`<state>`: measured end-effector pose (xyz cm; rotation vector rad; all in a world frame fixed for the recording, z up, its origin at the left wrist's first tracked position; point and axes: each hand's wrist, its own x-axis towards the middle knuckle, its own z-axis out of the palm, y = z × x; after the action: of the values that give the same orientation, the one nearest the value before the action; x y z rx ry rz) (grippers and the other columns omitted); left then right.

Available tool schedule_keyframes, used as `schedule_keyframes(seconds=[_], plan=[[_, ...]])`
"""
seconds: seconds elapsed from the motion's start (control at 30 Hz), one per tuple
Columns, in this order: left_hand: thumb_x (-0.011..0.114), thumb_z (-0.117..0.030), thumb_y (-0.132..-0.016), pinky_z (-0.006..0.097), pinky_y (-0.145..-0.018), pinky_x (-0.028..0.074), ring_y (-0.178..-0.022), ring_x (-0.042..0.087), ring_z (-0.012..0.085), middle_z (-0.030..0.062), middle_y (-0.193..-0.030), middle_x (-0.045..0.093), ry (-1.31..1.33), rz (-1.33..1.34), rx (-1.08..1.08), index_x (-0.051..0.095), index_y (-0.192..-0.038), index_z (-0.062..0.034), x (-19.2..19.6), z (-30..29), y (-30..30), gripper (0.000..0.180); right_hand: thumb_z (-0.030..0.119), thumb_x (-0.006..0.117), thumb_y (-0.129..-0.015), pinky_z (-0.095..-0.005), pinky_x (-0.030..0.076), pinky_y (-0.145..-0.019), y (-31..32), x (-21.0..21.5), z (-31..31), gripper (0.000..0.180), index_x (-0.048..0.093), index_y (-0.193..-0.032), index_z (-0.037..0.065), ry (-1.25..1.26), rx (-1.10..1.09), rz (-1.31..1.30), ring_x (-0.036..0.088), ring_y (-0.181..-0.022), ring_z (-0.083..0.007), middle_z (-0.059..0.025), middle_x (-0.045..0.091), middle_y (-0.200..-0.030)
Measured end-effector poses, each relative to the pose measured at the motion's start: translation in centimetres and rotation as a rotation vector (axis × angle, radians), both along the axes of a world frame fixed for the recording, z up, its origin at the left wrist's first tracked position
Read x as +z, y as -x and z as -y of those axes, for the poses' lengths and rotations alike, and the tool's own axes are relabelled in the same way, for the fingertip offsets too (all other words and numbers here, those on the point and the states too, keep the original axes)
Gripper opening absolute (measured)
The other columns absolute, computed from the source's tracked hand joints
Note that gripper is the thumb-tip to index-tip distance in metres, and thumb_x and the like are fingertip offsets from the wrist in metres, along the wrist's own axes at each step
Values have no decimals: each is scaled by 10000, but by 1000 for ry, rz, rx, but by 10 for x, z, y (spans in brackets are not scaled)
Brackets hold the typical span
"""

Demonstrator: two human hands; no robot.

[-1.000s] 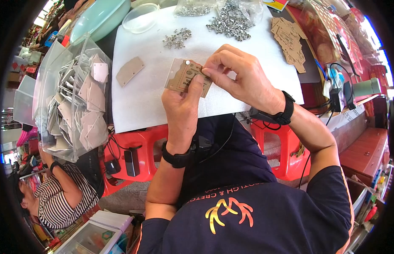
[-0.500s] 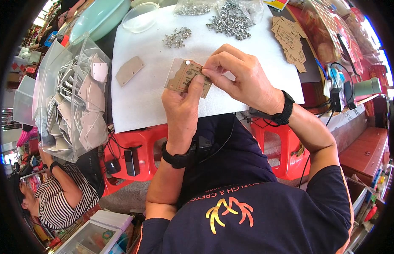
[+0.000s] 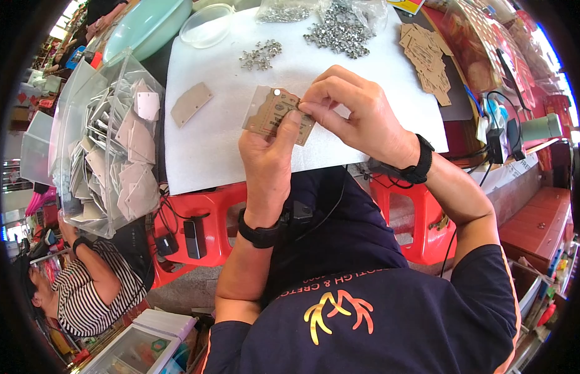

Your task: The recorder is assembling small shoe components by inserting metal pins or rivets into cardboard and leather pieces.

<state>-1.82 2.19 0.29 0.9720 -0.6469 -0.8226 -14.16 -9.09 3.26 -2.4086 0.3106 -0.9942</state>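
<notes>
In front of me, over the white board [image 3: 221, 156], my left hand [image 3: 267, 162] grips a brown printed card [image 3: 274, 111], thumb across its face. Behind it sticks out the pale edge of a thin plate [image 3: 256, 103]. A round, whitish stud [image 3: 277, 92] sits at the card's upper left corner. My right hand [image 3: 374, 121] has thumb and forefinger pinched together at the card's right edge; whatever they hold is hidden. To the left lies a loose beige plate [image 3: 191, 105] with small holes. Small shiny metal pieces form a little heap [image 3: 260, 56] beyond the card.
A larger pile of metal pieces [image 3: 343, 34] spills at the back beside plastic bags. Brown printed cards [image 3: 424, 59] are stacked at the right. On the left, a clear bin [image 3: 109, 218] holds many plates. Red stools [image 3: 414, 218] stand below; another person in stripes [image 3: 97, 290] sits at lower left.
The card has tilted slightly in my left hand. My right hand has shifted a little, with its fingertips still at the card's right edge.
</notes>
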Motion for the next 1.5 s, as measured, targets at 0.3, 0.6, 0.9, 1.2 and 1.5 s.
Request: schedule_keyframes(seconds=[0.3,0.6,0.9,1.2,1.5], plan=[[609,-38,-935,263,-850,468,-956,588,105,40,-1061,631,-58,61,-19,603,-1161,10,2,-3,0,231,146,682,-901,-269,501,-651,0,3,-4,155,666,-953,1,-494,-32,-102,613,-722,-121,-62,642,-828],[605,-51,-943,259,-847,469,-957,583,93,33,-1062,629,-90,163,-62,591,-1181,-1,9,-5,-2,243,141,686,-873,-306,512,-628,3,1,3,164,686,-921,-16,-390,57,-49,619,-671,-174,-107,636,-752],[606,-65,-949,218,-727,466,-863,575,51,4,-969,641,-68,166,-136,626,-1124,5,11,-5,-3,189,116,639,-916,-244,482,-668,9,6,6,130,607,-911,-10,-599,129,-175,553,-717,-65,-6,602,-785],[615,-51,-932,253,-826,478,-935,596,96,38,-1045,635,-67,117,-189,594,-1155,-1,10,-5,-3,229,134,606,-940,-209,454,-620,12,6,7,140,610,-967,-3,-794,173,-222,546,-750,-26,16,620,-827],[623,-101,-944,253,-804,480,-927,586,85,29,-1056,620,-7,1,-121,564,-1205,-7,7,1,-9,284,295,587,-981,-253,537,-662,14,7,15,316,652,-997,-14,-1012,253,-179,625,-750,-96,-46,658,-835]])
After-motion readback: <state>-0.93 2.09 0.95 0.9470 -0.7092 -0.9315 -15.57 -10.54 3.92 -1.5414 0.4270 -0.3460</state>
